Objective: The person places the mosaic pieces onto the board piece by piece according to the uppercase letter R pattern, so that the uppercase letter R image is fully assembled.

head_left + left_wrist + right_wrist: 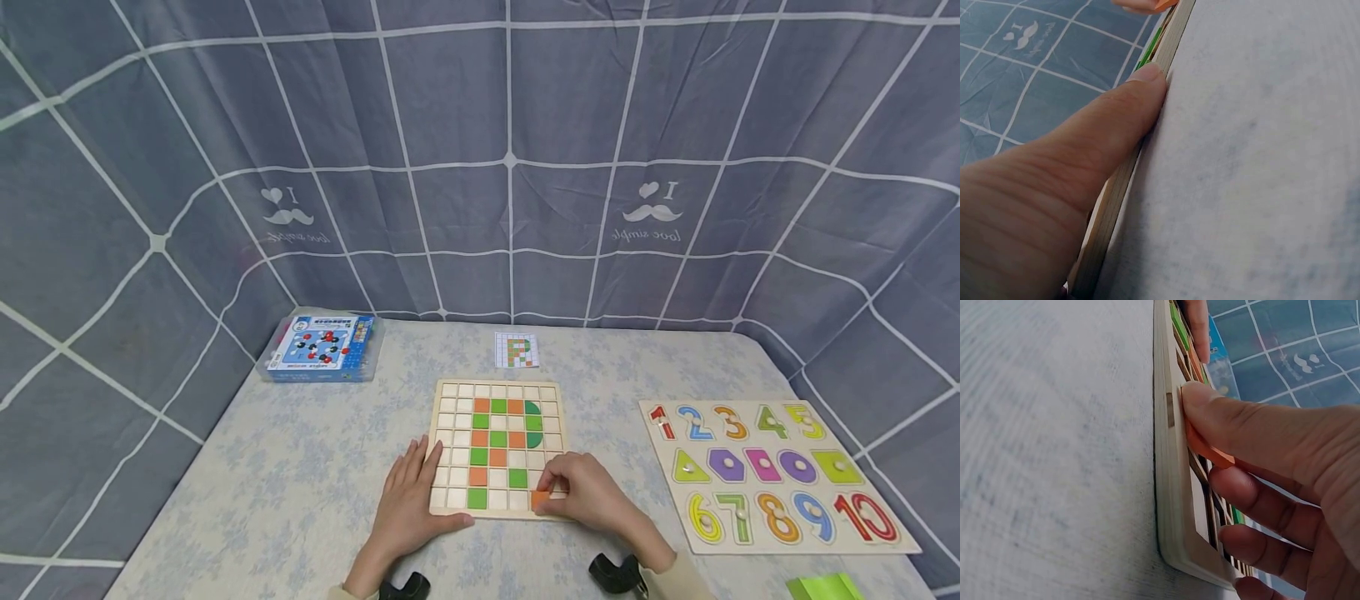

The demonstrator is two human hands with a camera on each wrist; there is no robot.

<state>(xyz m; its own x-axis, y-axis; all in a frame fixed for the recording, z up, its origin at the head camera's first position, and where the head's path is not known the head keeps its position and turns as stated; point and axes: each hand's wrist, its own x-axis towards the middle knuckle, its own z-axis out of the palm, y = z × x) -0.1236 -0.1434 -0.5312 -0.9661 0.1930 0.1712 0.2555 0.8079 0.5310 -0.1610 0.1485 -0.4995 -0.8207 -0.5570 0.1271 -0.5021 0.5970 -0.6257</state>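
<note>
A wooden grid board lies flat on the table, with orange and green square tiles and green rounded pieces set in a P-like pattern among white cells. My left hand rests against its lower left corner, fingers straight; in the left wrist view the thumb touches the board's near edge. Between thumb and fingertips, my right hand pinches an orange square tile over the lower right cells. The right wrist view shows that tile tilted at the grid.
Behind the board lies a small pattern card. A clear plastic case with a blue label stands at the back left. To the right is a number and shape puzzle board, with a bright green object near the front edge.
</note>
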